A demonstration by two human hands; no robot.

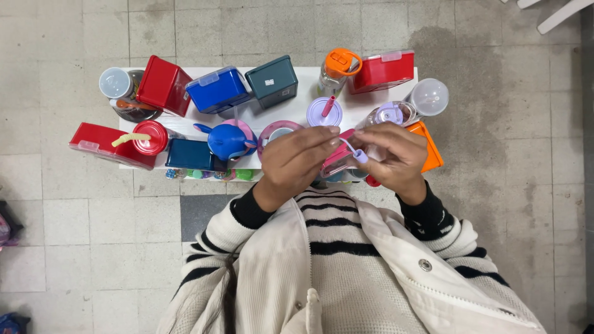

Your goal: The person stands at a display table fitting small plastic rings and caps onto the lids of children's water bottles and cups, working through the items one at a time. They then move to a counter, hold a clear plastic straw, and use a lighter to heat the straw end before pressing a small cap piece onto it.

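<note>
Seen from directly overhead: two bare hands raised together above the near edge of a small white table (291, 111) on a worn tiled floor. Left hand (297, 162) curled around the side of a pink container (339, 159), fingers closed against it, thumb side toward the body. Right hand (393, 158) pinching a small lilac piece (361, 156) between fingertips at the container's end, grip tight, thin pale strap looping from it. Pink container held just above the table's front edge, between both hands, tilted on its side. Striped black-and-white sleeves under a cream jacket at the wrists.

Crowded behind on the table: red box (162, 83) tipped at an angle, blue lidded box (218, 89), dark teal box (272, 80), bottle with an orange cap (339, 65), second red box with a clear lid (383, 71). Closer in: lilac cup lid with a pink straw (325, 111), blue character-shaped cup (228, 141), red cup lid with a yellow straw (147, 137), navy box (189, 154), orange box (430, 148) partly hidden behind the right hand. Clear round lid (429, 97) at the table's right end, another clear lid (116, 82) at the left.
</note>
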